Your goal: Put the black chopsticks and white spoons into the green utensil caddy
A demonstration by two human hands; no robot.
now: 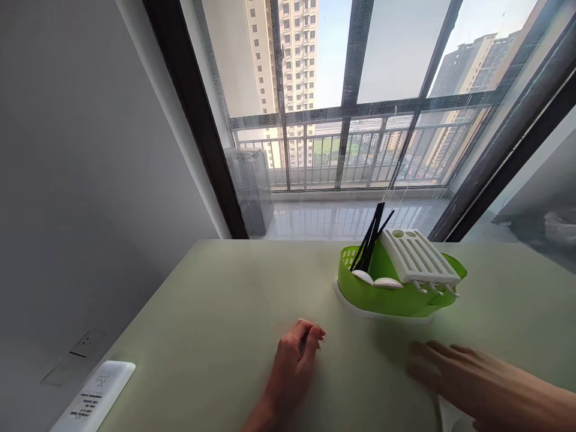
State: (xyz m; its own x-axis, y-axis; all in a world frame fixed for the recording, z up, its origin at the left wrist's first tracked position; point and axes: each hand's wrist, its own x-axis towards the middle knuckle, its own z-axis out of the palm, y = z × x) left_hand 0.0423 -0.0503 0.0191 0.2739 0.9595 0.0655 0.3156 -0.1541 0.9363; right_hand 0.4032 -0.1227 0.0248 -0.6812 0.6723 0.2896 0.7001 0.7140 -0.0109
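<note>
My left hand (297,354) rests on the pale green table (216,312) with its fingers curled loosely inward; nothing shows inside them. My right hand (468,375) lies flat near the front right, fingers stretched out and together, over a white object (452,417) whose edge peeks out beneath it. Beyond both hands stands a green plastic cutlery drainer (396,294) on a white base, with a white slotted lid (418,255). Black chopsticks (372,237) stick up from it, and white spoon bowls (375,279) rest on its rim.
A white remote control (94,396) is fixed to the grey wall at the lower left, below wall sockets (85,345). Behind the table a large window (351,102) looks onto a balcony with railings and tall buildings.
</note>
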